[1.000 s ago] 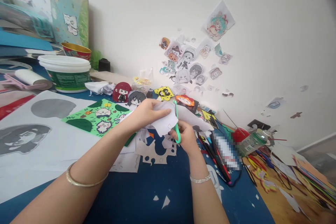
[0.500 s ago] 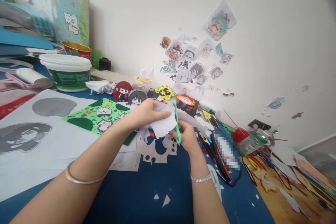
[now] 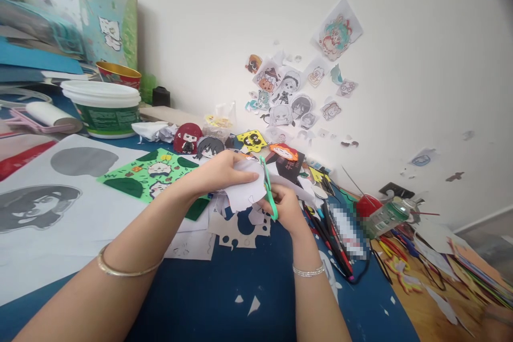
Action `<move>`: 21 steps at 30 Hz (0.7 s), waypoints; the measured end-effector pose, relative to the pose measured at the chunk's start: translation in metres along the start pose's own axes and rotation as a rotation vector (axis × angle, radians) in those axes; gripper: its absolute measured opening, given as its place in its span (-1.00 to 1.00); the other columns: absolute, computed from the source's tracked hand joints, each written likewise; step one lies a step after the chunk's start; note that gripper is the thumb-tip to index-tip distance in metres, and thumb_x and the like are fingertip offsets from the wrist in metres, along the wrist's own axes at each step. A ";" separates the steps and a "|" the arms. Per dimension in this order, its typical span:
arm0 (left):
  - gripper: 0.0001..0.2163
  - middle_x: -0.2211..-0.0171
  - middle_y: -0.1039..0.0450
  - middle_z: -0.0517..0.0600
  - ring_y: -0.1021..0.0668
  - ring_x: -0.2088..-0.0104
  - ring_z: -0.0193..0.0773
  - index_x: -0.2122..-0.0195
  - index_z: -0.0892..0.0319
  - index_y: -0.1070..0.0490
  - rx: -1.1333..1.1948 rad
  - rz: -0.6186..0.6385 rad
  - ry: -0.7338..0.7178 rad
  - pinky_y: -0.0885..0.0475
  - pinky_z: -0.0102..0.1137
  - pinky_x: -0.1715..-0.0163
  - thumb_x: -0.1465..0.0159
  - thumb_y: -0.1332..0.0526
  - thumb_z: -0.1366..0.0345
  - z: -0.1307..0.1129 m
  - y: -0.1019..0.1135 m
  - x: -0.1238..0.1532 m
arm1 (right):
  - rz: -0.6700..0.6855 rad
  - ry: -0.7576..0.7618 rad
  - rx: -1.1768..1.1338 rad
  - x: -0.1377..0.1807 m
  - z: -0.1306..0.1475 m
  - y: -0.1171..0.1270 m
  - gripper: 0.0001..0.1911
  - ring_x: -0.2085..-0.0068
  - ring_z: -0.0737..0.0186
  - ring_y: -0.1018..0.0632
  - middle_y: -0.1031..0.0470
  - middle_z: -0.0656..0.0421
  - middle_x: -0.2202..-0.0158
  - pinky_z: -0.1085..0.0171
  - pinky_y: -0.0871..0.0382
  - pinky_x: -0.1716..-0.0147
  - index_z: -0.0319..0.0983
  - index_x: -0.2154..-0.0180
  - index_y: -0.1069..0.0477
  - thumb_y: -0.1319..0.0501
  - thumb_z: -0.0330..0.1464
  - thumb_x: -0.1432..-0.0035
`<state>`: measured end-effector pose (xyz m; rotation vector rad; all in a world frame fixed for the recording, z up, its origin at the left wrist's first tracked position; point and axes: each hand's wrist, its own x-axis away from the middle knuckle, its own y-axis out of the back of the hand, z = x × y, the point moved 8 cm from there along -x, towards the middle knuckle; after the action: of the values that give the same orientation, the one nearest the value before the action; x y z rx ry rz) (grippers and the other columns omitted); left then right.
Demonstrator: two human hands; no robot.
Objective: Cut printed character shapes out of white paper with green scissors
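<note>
Above the blue mat, my left hand (image 3: pixel 230 172) pinches a white sheet of paper (image 3: pixel 242 193) between thumb and fingers. My right hand (image 3: pixel 285 207) grips green-handled scissors (image 3: pixel 269 192), pointing away from me and set at the right edge of the paper. A strip of the paper hangs to the right, beyond the scissors. Whether the blades are apart is hard to see. Beneath my hands lie paper offcuts and a beige card with holes (image 3: pixel 236 232). A green decorated sheet (image 3: pixel 138 179) lies left of my left hand.
Large printed sheets (image 3: pixel 36 171) cover the left side, before a white-rimmed tub (image 3: pixel 102 107). Pens (image 3: pixel 331 240) lie to the right, near a tilted spray can (image 3: pixel 388 216). Paper cut-outs (image 3: pixel 188 139) stand behind my hands. Drawings (image 3: pixel 290 88) are stuck on the wall.
The scissors and the paper's angle have shifted slightly, with the blades tipped a little further left. Both hands keep their hold.
</note>
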<state>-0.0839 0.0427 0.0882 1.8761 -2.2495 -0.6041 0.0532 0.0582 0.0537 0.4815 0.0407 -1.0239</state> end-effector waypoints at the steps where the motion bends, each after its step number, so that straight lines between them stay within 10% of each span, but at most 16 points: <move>1: -0.69 0.58 -0.45 -0.03 -0.48 0.60 -0.30 0.44 0.22 -0.42 0.002 0.004 -0.002 -0.27 -0.54 0.73 0.01 -0.21 0.05 0.001 0.000 0.000 | 0.000 -0.002 0.009 0.000 0.000 0.000 -0.71 0.56 0.37 -0.29 -0.31 0.23 0.58 0.36 -0.22 0.60 -0.30 0.39 -0.43 -0.32 -0.25 0.18; 21: -0.66 0.58 -0.46 0.00 -0.50 0.56 -0.25 0.46 0.22 -0.43 0.007 0.101 0.062 -0.27 -0.51 0.70 0.04 -0.22 0.01 0.010 -0.002 0.001 | 0.035 -0.054 0.035 0.001 -0.002 -0.005 -0.70 0.50 0.31 -0.36 -0.38 0.19 0.51 0.33 -0.28 0.54 -0.29 0.38 -0.41 -0.32 -0.24 0.18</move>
<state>-0.0864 0.0440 0.0782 1.7465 -2.2931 -0.5161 0.0500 0.0565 0.0504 0.4848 -0.0340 -1.0045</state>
